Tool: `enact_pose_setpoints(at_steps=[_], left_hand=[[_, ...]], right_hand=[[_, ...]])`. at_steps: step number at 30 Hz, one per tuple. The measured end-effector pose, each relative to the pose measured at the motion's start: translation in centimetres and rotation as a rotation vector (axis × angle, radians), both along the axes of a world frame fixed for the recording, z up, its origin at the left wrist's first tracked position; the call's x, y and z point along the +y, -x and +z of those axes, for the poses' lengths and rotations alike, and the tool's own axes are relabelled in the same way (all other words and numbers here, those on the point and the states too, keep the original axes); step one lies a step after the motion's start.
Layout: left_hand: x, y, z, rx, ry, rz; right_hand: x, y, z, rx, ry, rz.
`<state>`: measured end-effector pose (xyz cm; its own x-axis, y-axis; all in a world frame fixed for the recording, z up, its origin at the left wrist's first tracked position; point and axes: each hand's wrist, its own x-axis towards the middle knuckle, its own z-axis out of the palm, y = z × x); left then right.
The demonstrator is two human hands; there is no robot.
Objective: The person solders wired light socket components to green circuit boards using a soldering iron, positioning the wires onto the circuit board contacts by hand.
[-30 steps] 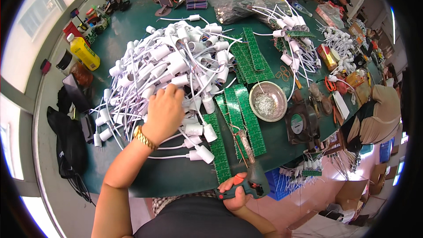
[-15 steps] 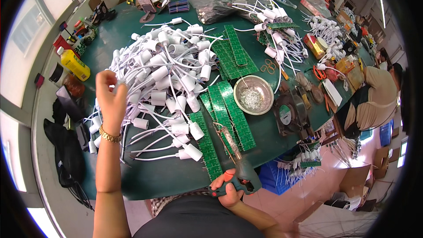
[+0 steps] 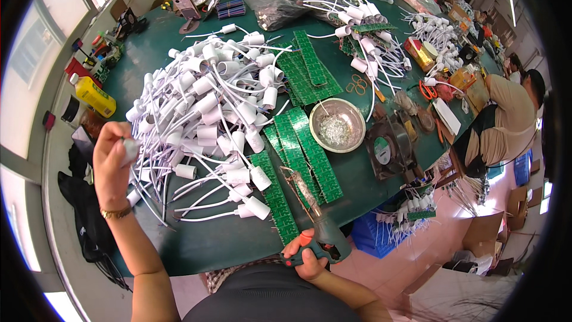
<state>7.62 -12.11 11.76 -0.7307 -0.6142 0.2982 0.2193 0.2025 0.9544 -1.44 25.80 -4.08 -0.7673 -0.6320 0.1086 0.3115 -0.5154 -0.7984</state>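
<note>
My left hand, raised at the left edge of the table, has its fingers closed around a white lamp socket, slightly blurred. Beside it is a big heap of white lamp sockets with wires. My right hand grips the green handle of a soldering gun by the front edge. The gun's heating end points away from me, over the green circuit board strips. Another narrow green board lies between the gun and the heap. Behind the strips stands a metal bowl holding small shiny bits.
More green boards lie behind the bowl. A dark fan sits right of it. At the left are a yellow bottle and a black cloth bag. A blue crate stands below the table's right edge. Other people work nearby.
My left hand has moved left and toward me, away from the heap, with the white lamp socket in it. The right hand and soldering gun have stayed nearly still; the view has shifted slightly.
</note>
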Motion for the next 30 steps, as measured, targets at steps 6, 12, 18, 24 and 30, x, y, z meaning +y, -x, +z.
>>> enact_pose_setpoints(at_steps=[6,12,18,24,30], left_hand=[[-2.2,-6.6,0.7,-0.268,0.082,-0.642],[7.2,0.6,-0.1,-1.131,0.931,-0.714],[10.6,-0.8,-4.7,-0.560,1.043,0.009],[10.8,-1.5,-6.8,-0.625,0.998,0.011],[9.3,-2.1,-8.7,-0.588,0.894,0.035]], right_hand=[[0.0,-0.2,-0.1,0.041,0.044,-0.016],[0.2,-0.4,-0.9,0.044,0.007,-0.002],[-0.2,-0.4,-0.1,0.028,0.024,-0.028],[0.0,-0.3,0.0,0.060,-0.029,-0.004],[-0.6,-0.7,0.8,0.048,-0.122,-0.055]])
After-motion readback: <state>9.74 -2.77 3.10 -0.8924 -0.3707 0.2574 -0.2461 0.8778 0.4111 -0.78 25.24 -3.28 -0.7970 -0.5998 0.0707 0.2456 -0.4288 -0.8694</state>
